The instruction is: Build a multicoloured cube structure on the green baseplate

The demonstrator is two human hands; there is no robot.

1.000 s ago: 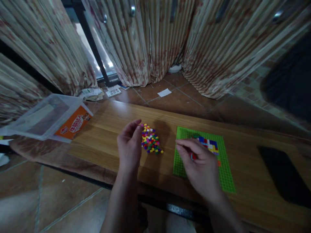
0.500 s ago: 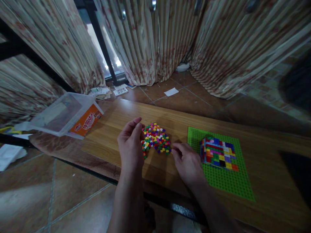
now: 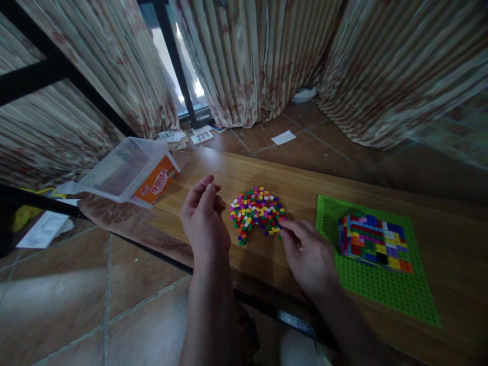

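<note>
Overhead, striped curtains (image 3: 259,56) hang to a tiled floor (image 3: 95,305); a dark window frame (image 3: 179,66) shows between them. A wooden table (image 3: 236,175) runs across the view. At its far left end a clear plastic box (image 3: 129,173) with an orange label sits tilted, half off the wood. Toward the right a green baseplate (image 3: 381,290) lies flat on the table, and a many-coloured block (image 3: 373,241) of bricks is built on its far half. The pile (image 3: 256,212) of loose small bricks lies on bare wood between box and baseplate, well apart from the box and near the plate. The left hand (image 3: 204,223) hovers just left of the pile with fingers curled and thumb against the forefinger; whether it holds a brick I cannot tell. The right hand (image 3: 308,254) rests on the table with its fingertips drawn together at the pile's near right edge, touching the bricks there; I cannot tell whether one is pinched.
</note>
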